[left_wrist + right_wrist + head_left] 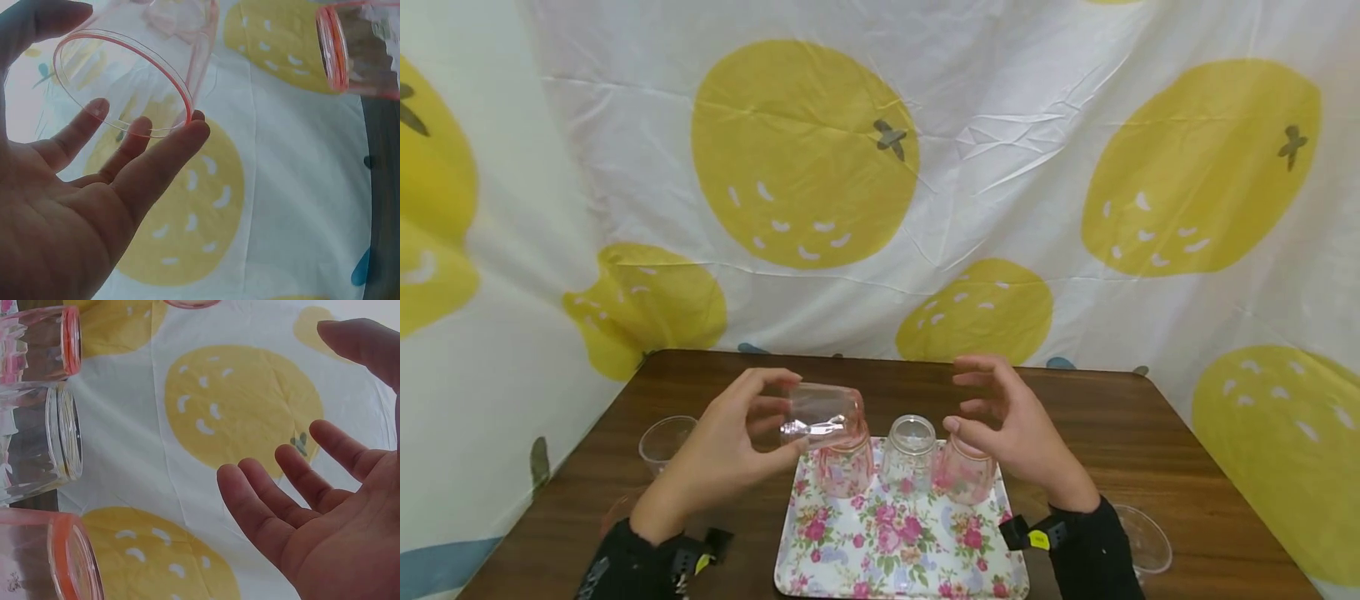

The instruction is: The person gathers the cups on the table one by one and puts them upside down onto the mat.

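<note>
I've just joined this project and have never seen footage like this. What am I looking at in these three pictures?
There is no robot here: a person is working bare-handed. The wide picture comes from a camera worn on the head, looking forward and down; the other two are taken from the left and right wrists. The left hand grips a tilted pink-tinted cup. The right hand holds nothing. On the wood-grain table lies a floral tray bearing two pinkish cups with a clear cup between them. More cups show on either side of the tray.
</note>
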`<action>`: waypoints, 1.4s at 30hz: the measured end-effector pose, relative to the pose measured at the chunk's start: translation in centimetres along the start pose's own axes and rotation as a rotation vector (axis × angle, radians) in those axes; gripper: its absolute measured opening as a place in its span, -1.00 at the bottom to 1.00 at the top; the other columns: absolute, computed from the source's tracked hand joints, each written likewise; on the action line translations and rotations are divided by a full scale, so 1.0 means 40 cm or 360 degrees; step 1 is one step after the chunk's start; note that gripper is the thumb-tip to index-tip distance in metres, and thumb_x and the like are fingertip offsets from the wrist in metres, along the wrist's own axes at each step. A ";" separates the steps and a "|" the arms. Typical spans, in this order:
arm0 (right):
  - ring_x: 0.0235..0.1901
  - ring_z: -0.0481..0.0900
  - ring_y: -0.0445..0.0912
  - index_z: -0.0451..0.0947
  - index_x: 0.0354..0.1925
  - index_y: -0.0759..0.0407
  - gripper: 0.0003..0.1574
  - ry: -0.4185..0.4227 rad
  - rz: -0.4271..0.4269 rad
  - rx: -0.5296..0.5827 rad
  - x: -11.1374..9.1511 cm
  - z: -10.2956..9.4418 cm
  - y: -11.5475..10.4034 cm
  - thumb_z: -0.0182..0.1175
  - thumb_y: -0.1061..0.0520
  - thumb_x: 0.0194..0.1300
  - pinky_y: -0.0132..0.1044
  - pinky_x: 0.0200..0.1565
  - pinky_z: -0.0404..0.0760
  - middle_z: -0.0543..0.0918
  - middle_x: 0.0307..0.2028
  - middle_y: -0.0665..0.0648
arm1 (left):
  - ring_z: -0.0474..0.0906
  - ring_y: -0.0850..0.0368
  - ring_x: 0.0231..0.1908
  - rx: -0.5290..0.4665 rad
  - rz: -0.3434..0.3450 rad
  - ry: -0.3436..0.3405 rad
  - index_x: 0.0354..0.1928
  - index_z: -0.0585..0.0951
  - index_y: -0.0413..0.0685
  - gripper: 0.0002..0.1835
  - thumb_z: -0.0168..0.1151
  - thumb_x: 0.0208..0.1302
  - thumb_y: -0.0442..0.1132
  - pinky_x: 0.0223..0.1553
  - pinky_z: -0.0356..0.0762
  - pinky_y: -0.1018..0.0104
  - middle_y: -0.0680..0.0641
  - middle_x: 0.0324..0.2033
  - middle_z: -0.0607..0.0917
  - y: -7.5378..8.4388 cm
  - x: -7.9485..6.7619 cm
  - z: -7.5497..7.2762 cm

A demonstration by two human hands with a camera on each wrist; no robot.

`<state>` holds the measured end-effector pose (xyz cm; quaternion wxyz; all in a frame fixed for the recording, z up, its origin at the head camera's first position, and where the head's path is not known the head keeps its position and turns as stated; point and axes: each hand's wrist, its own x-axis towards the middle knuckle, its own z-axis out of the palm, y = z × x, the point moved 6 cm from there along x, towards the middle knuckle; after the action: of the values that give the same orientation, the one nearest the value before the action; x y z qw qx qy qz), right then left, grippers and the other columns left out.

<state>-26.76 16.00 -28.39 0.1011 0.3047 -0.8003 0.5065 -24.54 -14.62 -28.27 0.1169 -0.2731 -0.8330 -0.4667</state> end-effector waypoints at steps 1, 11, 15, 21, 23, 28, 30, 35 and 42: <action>0.07 0.54 0.08 0.25 0.37 0.14 -0.17 -0.0006 0.0007 0.0017 -0.001 0.001 0.000 0.36 0.28 0.22 0.24 0.02 0.60 0.38 0.29 0.29 | 0.54 -0.02 0.07 -0.0014 0.0008 -0.0004 0.23 0.42 0.00 -0.33 0.48 0.07 -0.36 0.09 0.62 0.00 -0.14 0.14 0.47 0.003 0.001 0.005; 0.02 0.55 0.09 0.25 0.37 0.18 -0.21 -0.0089 0.0035 0.0205 -0.007 0.024 0.000 0.33 0.32 0.24 0.04 0.02 0.66 0.43 0.24 0.31 | 0.54 -0.03 0.07 -0.0180 0.0077 -0.0064 0.25 0.40 0.02 -0.34 0.46 0.11 -0.35 0.10 0.61 -0.04 -0.16 0.17 0.45 0.032 0.012 0.052; 0.02 0.55 0.11 0.25 0.36 0.22 -0.21 -0.0124 0.0018 0.0276 -0.007 0.040 -0.005 0.32 0.36 0.23 -0.13 -0.04 0.70 0.42 0.25 0.31 | 0.55 -0.01 0.06 -0.0273 0.0096 -0.0080 0.25 0.40 0.00 -0.33 0.45 0.10 -0.37 0.09 0.62 -0.03 -0.17 0.18 0.44 0.037 0.018 0.069; 0.07 0.52 0.08 0.25 0.36 0.25 -0.22 -0.0165 -0.0035 0.0327 -0.006 0.055 -0.011 0.30 0.38 0.24 -0.14 -0.03 0.70 0.38 0.27 0.34 | 0.55 0.02 0.06 -0.0341 0.0094 -0.0094 0.25 0.40 0.08 -0.33 0.46 0.10 -0.35 0.08 0.63 -0.01 -0.15 0.20 0.43 0.037 0.025 0.094; 0.07 0.52 0.10 0.25 0.36 0.26 -0.24 -0.0175 -0.0061 0.0338 -0.006 0.057 -0.011 0.29 0.38 0.25 -0.15 -0.03 0.70 0.37 0.27 0.37 | 0.55 0.02 0.06 -0.0349 0.0103 -0.0092 0.25 0.40 0.08 -0.33 0.46 0.11 -0.34 0.09 0.62 -0.03 -0.14 0.20 0.43 0.037 0.027 0.100; 0.12 0.47 0.20 0.23 0.35 0.32 -0.25 -0.0205 -0.0116 0.0378 -0.006 0.063 -0.012 0.27 0.39 0.25 0.09 0.01 0.67 0.36 0.27 0.35 | 0.55 0.01 0.05 -0.0379 0.0143 -0.0071 0.24 0.42 0.01 -0.35 0.46 0.10 -0.35 0.09 0.62 -0.04 -0.17 0.19 0.45 0.047 0.035 0.118; 0.14 0.46 0.19 0.24 0.35 0.30 -0.25 -0.0215 -0.0119 0.0400 -0.008 0.063 -0.014 0.28 0.40 0.25 0.09 0.02 0.66 0.36 0.27 0.31 | 0.56 0.02 0.06 -0.0406 0.0139 -0.0077 0.24 0.41 0.03 -0.35 0.46 0.11 -0.35 0.09 0.62 -0.03 -0.15 0.18 0.46 0.055 0.039 0.128; 0.10 0.48 0.22 0.24 0.34 0.32 -0.26 -0.0245 -0.0131 0.0478 -0.016 0.060 -0.019 0.27 0.42 0.25 -0.09 0.01 0.70 0.37 0.26 0.33 | 0.58 0.02 0.06 -0.0451 0.0121 -0.0097 0.24 0.39 0.09 -0.36 0.45 0.14 -0.31 0.08 0.62 -0.08 -0.12 0.18 0.46 0.071 0.047 0.151; 0.01 0.54 0.27 0.25 0.33 0.34 -0.28 -0.0270 -0.0169 0.0567 -0.028 0.052 -0.022 0.25 0.43 0.26 -0.19 -0.03 0.72 0.43 0.18 0.35 | 0.58 -0.03 0.03 -0.0542 0.0146 -0.0048 0.23 0.41 -0.06 -0.38 0.42 0.13 -0.41 0.01 0.66 -0.06 -0.22 0.19 0.44 0.080 0.043 0.183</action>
<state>-25.05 14.37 -29.23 0.0045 0.4011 -0.6865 0.6065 -23.71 -6.54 -29.16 0.0777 -0.3336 -0.7302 -0.5912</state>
